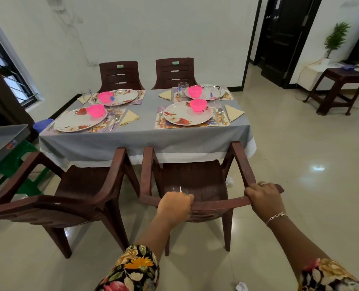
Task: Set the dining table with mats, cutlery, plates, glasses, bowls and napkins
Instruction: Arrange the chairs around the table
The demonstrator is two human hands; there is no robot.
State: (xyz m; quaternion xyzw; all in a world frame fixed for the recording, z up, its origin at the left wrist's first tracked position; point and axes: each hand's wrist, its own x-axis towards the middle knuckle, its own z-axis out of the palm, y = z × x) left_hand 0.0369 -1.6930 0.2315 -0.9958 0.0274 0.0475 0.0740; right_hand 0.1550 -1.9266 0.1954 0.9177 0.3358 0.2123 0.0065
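Four places are laid on the grey-clothed rectangular counter (143, 137). Each floral paper mat (168, 125) carries a round white flower-print plate (185, 117) with a bright pink plastic bowl (198, 105) on it. Steel cutlery (220, 115) lies alongside, a folded pale-yellow napkin (234, 112) sits just beside, and clear square glasses (182, 88) stand among them. The settings lie straight ahead of the person and well apart from the hands, with the counter's long axis running left to right across the view. Between person and counter stands a dark brown plastic armchair (195, 179), its seat facing the counter's near long edge and its arm tips at the cloth's hanging hem. The left hand (175, 203) is clenched round the top rail of the backrest near its middle. The right hand (262, 198) grips the same rail at its right corner, so both hands are about equally near the counter. A clear rim shows just above the left knuckles, but what it is cannot be told. The likely next move is a straight push forward, square to that long edge. A matching second brown armchair (80, 185) stands just beside on the left, turned askew.
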